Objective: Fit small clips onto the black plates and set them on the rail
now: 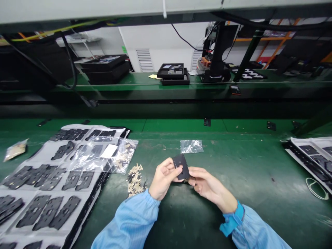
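My left hand (pixel 164 175) pinches the black plate (pixel 185 166) above the green bench (pixel 249 162); my right hand (pixel 209 185) curls nearly closed at its right edge, whether gripping I can't tell. It looks light, thin and stiff, best held by its edges. Left lies a lined tray (pixel 88 193), then a clear bag (pixel 127 155), then loose parts (pixel 135 180) crowding my left wrist; far right, another tray (pixel 298 141).

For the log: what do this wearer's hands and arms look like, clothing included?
Both the left hand and right hand are ungloved. The left sleeve is light blue, faintly lined, with a gathered cuff. The right sleeve is also light blue; a brighter blue band circles that wrist.
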Available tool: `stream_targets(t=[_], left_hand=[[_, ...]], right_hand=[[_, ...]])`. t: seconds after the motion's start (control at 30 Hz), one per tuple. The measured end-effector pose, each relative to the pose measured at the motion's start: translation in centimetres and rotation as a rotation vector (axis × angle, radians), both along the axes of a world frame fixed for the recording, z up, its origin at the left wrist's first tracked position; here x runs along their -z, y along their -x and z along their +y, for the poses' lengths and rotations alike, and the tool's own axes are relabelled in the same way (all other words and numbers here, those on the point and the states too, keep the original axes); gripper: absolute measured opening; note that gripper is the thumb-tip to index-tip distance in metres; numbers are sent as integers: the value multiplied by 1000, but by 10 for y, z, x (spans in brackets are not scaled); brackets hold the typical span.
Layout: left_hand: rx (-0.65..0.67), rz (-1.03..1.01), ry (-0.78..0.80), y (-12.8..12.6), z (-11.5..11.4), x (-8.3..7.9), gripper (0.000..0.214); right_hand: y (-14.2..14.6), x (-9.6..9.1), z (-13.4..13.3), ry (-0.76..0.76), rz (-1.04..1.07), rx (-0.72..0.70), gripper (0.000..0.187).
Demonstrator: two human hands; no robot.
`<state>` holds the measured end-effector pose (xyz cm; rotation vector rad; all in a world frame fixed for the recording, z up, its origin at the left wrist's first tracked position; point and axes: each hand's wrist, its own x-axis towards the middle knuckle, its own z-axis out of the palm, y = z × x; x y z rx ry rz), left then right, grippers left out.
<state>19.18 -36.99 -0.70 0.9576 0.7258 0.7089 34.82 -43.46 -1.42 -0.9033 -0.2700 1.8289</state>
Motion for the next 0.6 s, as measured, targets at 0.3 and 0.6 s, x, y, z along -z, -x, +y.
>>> stream_targets(t=[0.3,0.6], left_hand=[[-63,-146,99,-8,-7,2,18],[-97,-12,-192,-5,-10,-1,9]], right_hand=[[10,-4,-4,-156,54,40,20],[20,1,-2,-270,-520,280,22]])
